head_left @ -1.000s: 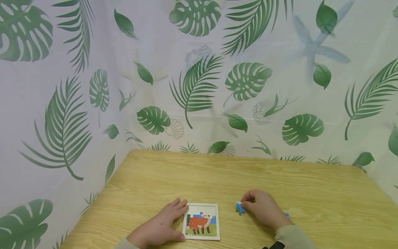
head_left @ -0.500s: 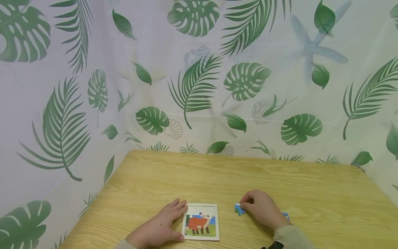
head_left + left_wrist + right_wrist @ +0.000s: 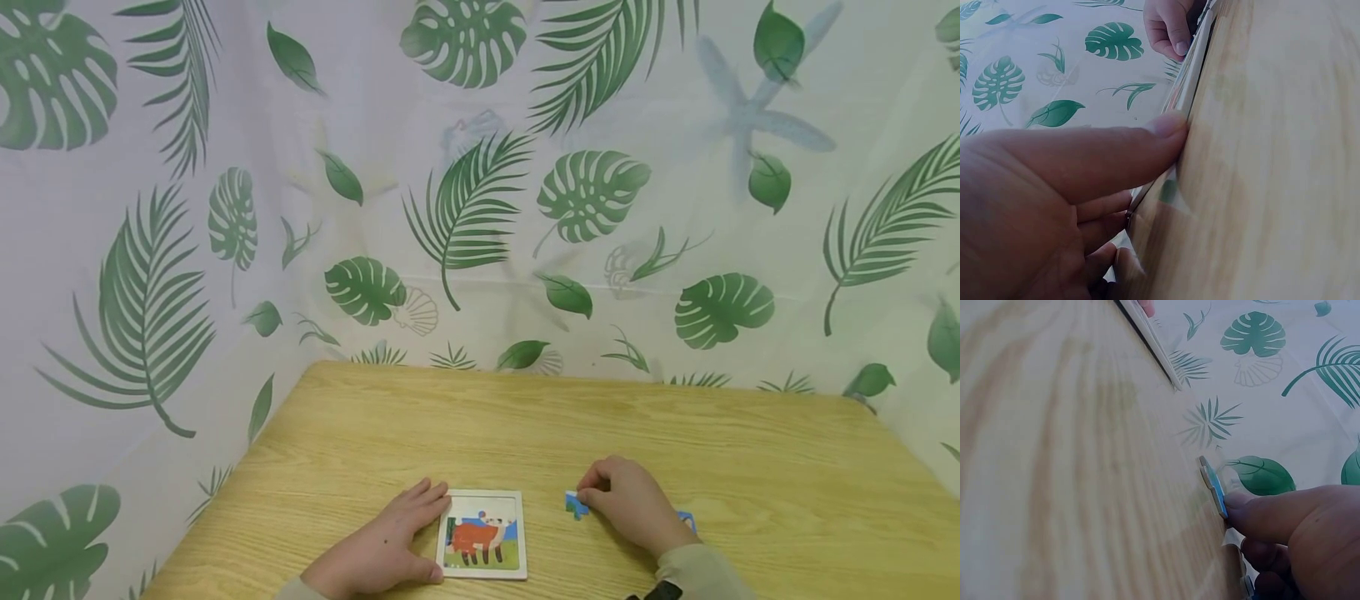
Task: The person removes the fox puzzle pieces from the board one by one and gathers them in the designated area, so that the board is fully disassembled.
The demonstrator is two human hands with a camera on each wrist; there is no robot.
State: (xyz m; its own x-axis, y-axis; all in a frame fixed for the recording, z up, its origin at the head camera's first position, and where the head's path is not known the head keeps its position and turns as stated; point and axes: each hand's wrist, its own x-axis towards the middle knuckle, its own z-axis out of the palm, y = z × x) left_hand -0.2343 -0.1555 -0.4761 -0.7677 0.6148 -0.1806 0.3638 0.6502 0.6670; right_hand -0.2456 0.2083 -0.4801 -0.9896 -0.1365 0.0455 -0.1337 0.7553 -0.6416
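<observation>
A square jigsaw puzzle in a pale frame (image 3: 482, 575) lies on the table, showing a reddish animal with dark legs. Its top strip and some other parts of the picture are bare. My left hand (image 3: 386, 537) rests at the frame's left side, fingers spread, thumb at the lower corner; in the left wrist view the thumb (image 3: 1129, 150) presses the edge. To the right of the frame, my right hand (image 3: 630, 504) pinches a blue-and-green puzzle piece (image 3: 574, 505) by its right side, at table level. The right wrist view shows this piece (image 3: 1212, 484) edge-on under the thumb.
Another blue puzzle piece (image 3: 687, 522) lies beside the right wrist, partly hidden by it. The wooden table (image 3: 525, 425) meets a leaf-printed curtain (image 3: 480, 325) at the back and left. A dark band (image 3: 663, 591) sits on the right wrist.
The head view has drifted very slightly, so everything sits a little further left. Both hands, the frame and the pinched piece stay practically where they were on the table.
</observation>
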